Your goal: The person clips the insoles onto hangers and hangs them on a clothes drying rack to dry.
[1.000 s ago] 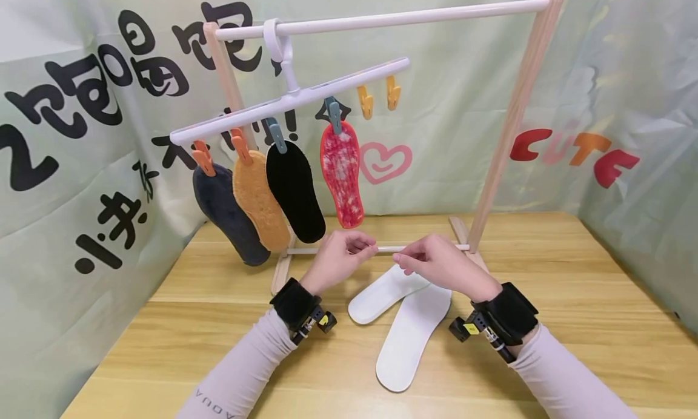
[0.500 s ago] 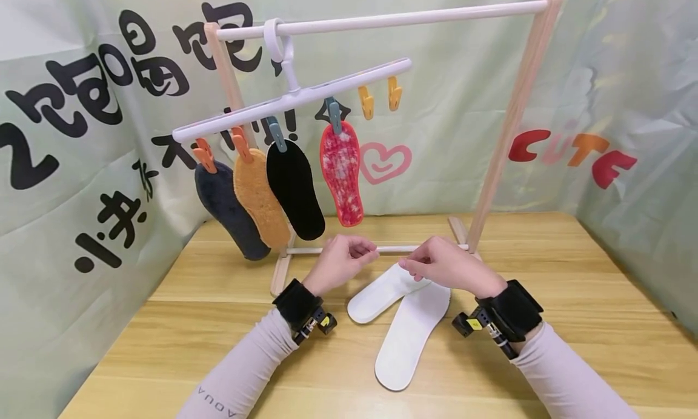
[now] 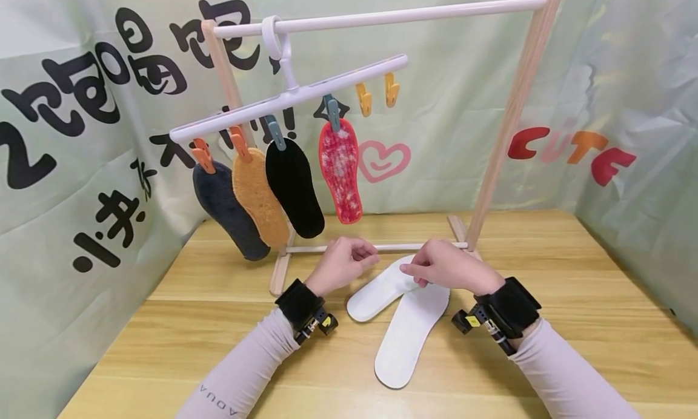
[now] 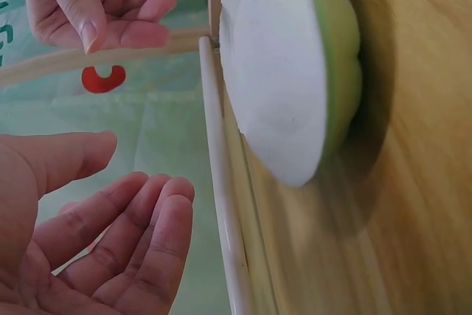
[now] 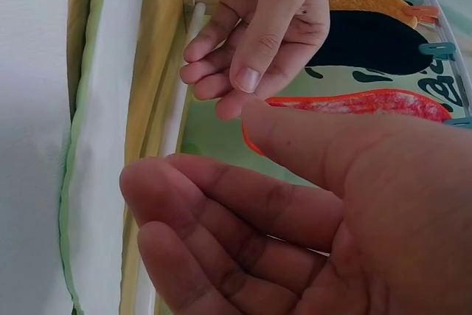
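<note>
Two white insoles lie on the wooden table, partly overlapping: one slants back to the right (image 3: 376, 295), the other points toward the front (image 3: 411, 343). In the left wrist view a white insole (image 4: 273, 57) shows a green scalloped side. My left hand (image 3: 340, 264) hovers behind the slanted insole's left part, fingers loosely curved around nothing. Above the insoles' far ends hovers my right hand (image 3: 449, 266), hiding part of them; its fingers are also loosely bent and bare. In the right wrist view a gap shows between thumb and fingers of the right hand (image 5: 251, 219).
A white hanger (image 3: 294, 96) hangs tilted from a wooden rack's top rod (image 3: 409, 13). Clipped on it are a dark grey insole (image 3: 229, 213), a tan one (image 3: 262, 201), a black one (image 3: 295, 189) and a red one (image 3: 340, 171). Two yellow clips (image 3: 364, 101) hold nothing.
My right hand has come slightly down and to the right, over the insoles' far ends. My left hand has barely moved. The insoles lie as before.
</note>
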### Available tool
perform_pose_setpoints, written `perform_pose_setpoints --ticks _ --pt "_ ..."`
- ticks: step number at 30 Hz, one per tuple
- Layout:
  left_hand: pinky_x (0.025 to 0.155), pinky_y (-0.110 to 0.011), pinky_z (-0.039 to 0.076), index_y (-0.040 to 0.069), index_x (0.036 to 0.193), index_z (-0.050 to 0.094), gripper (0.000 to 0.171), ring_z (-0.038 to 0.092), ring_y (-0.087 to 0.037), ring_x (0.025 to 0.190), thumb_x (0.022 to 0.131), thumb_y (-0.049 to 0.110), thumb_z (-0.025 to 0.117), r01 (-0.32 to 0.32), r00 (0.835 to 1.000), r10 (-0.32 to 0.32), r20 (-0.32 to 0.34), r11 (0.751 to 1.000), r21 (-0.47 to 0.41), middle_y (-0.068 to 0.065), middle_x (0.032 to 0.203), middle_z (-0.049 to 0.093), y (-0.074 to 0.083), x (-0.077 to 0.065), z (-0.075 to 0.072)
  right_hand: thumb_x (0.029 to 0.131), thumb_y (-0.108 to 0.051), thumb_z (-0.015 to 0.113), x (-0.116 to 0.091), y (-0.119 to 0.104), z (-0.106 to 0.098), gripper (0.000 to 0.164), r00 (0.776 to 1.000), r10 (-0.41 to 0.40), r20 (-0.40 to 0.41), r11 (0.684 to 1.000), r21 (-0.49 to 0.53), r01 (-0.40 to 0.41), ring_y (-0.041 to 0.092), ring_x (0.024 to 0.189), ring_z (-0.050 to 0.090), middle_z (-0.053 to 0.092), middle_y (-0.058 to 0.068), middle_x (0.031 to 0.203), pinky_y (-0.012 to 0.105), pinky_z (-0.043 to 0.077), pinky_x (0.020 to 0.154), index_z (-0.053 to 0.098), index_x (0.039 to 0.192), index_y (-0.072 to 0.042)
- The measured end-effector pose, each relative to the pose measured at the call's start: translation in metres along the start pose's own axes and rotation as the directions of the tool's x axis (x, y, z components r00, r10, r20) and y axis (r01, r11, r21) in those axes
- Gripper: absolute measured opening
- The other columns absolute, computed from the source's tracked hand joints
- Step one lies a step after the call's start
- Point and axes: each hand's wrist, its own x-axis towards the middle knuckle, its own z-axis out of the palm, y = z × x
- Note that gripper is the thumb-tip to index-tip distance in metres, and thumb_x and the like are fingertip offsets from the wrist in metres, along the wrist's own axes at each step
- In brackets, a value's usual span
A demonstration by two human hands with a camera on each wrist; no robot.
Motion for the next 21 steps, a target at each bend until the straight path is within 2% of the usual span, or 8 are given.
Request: perform_pose_setpoints --ticks 5,12,21 --pt "0.075 -0.023 0.057 0.011 0.103 0.082 0.009 0.069 -0.005 0.077 0.100 0.018 0.077 -0.006 1.000 0.005 0.019 1.000 0.011 -0.001 0.091 0.080 0.0004 -0.0019 0.0003 0.104 -0.030 0.072 -0.0003 -0.0005 0.0028 0.040 1.000 0.004 0.004 1.000 -0.012 -0.004 0.008 0.056 0.043 0.062 -0.003 0.061 0.023 0.032 0.056 0.076 0.071 -0.009" --pt "0.071 -0.021 0.056 0.009 0.100 0.082 0.008 0.069 -0.006 0.075 0.100 0.016 0.077 -0.012 0.999 0.011 0.039 1.000 0.017 -0.003 0.090 0.080 -0.0043 -0.0006 0.0033 0.105 -0.026 0.071 0.0011 0.0007 0.0035 0.038 1.000 0.004 -0.022 1.000 0.001 -0.004 0.009 0.058 0.049 0.064 -0.002 0.062 0.023 0.036 0.057 0.076 0.072 -0.009" --pt "0.070 -0.021 0.054 0.008 0.098 0.082 0.009 0.067 -0.006 0.073 0.099 0.016 0.077 -0.024 0.998 0.022 0.051 0.998 0.051 -0.002 0.086 0.079 -0.0080 -0.0016 0.0055 0.103 -0.028 0.073 0.0018 0.0042 0.0076 0.041 1.000 0.024 0.012 1.000 0.019 -0.024 0.007 0.054 0.046 0.062 -0.004 0.057 0.022 0.035 0.055 0.075 0.067 -0.008"
